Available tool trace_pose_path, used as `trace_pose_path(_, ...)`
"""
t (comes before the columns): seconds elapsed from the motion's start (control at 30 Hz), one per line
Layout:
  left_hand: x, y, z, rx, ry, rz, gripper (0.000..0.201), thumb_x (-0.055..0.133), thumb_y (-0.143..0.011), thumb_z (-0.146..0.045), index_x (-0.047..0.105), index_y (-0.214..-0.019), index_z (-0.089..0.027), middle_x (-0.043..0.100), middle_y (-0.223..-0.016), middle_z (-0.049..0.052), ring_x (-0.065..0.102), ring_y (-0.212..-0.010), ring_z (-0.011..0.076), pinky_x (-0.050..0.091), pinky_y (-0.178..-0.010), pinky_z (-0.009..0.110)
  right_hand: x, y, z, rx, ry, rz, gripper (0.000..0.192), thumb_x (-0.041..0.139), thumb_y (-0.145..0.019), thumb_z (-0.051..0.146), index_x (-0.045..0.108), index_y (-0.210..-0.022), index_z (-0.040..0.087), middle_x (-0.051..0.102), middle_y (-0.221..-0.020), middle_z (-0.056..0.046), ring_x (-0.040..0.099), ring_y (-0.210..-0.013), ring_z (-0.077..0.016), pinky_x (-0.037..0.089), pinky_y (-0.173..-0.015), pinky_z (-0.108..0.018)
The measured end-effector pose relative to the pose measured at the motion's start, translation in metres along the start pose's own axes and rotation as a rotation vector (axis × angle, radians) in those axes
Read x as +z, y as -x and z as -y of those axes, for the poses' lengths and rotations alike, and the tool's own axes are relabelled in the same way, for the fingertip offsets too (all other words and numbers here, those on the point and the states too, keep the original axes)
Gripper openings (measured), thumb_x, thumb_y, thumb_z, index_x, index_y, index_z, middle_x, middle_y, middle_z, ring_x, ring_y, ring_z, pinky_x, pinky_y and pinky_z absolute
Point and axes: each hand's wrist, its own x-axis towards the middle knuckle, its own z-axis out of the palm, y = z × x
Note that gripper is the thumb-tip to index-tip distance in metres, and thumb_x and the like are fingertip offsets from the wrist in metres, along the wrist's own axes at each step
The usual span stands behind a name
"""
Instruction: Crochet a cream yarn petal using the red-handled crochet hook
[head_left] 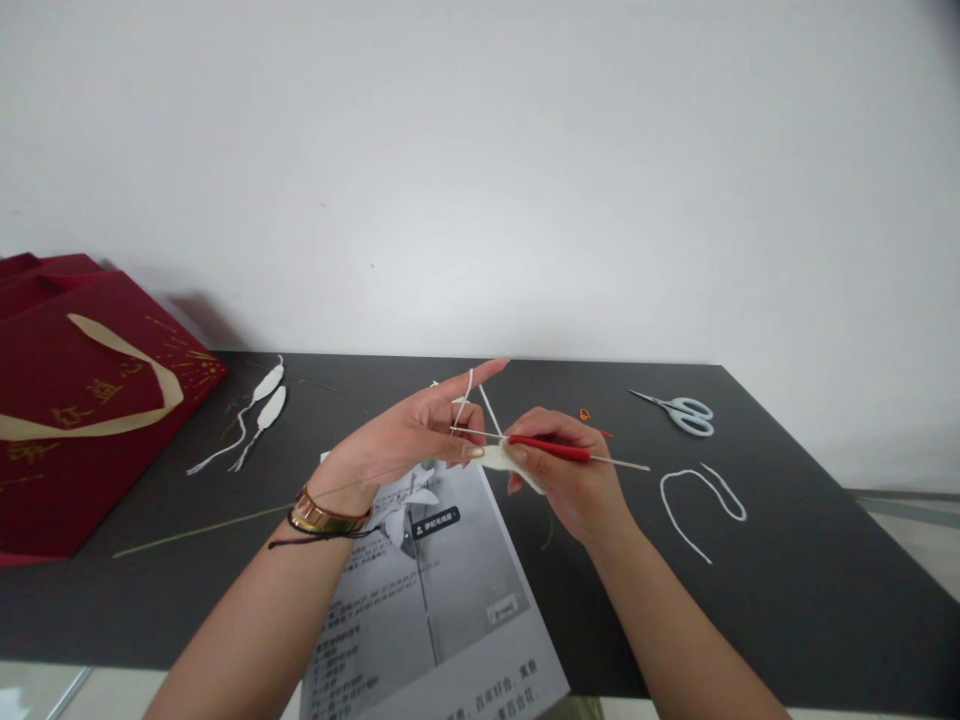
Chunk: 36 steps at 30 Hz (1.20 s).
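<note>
My right hand (566,465) is closed around the red handle of a crochet hook (551,447), whose thin metal shaft points left. Pinched between the thumb and fingers of my left hand (427,425) is a small white crochet piece (499,458); the fingertips of my right hand also touch it. White yarn (490,410) loops over my raised left index finger and runs down to the hook near the piece. Both hands are held above a printed sheet (450,600). A gold bracelet (326,515) and a dark cord circle my left wrist.
Two white crocheted leaf-shaped pieces (268,408) with yarn tails lie at the left, beside a red gift bag (90,400). Scissors (682,412), a loose white yarn length (679,510) and an orange stitch marker (584,414) lie on the dark table (795,600). A wall stands behind.
</note>
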Motion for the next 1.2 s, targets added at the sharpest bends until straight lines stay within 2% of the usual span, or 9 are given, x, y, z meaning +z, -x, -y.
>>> trace_pose_path(0.8,-0.0005,0.0004,0.001,0.011,0.065,0.035,0.084,0.063,-0.071,0.003,0.035,-0.141,-0.033,0.061,-0.086,0.002,0.055,-0.068,0.0098,0.039,-0.057,0.019,0.0013,-0.0001,0.001,-0.01,-0.006,-0.006,0.011,0.077,-0.069,0.019,0.072,-0.077,0.023,0.065,-0.074,0.002,0.062,-0.051,-0.0104,0.054,-0.044,-0.023)
trace_pose_path(1.2,0.0031,0.0004,-0.0003,0.026,0.075,0.034,0.083,0.062,-0.072,0.003,0.035,-0.141,-0.032,0.06,-0.086,0.002,0.054,-0.067,0.0091,0.038,-0.057,0.019,0.001,0.0,0.0004,0.007,0.006,0.01,0.011,0.077,-0.069,0.02,0.072,-0.078,0.023,0.066,-0.071,0.001,0.062,-0.053,-0.0112,0.052,-0.044,-0.022)
